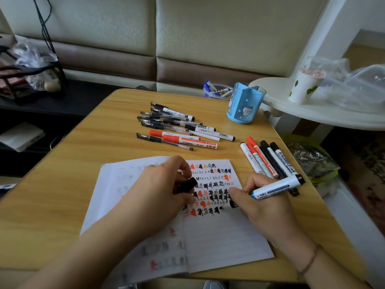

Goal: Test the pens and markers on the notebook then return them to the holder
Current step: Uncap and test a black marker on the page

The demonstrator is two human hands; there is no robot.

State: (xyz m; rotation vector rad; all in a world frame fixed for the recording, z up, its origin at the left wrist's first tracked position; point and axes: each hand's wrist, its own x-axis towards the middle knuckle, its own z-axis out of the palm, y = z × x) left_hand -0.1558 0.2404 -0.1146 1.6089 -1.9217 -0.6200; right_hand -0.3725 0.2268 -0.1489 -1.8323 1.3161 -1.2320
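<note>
Gripping a white-barrelled marker [277,187], the right hand [264,207] has fingers and thumb curled round it, black tip down on the notebook [218,236], black end pointing up-right. Left hand [158,190] rests on the notebook, fingers curled round a black cap [187,185]. Notebook lies open on the wooden table [62,195]; right page carries rows of black and red-orange test scribbles in its upper half, lined and blank below; faint marks on left page. Just right of the notebook, a row of 5 capped markers [264,159], red and black caps, white barrels. Farther back, a loose pile of pens and markers [179,127], mostly black, 2 red. Blue translucent holder [243,105] stands upright at the far right of the table, beside a white shelf [312,113] with a paper cup [302,86].
</note>
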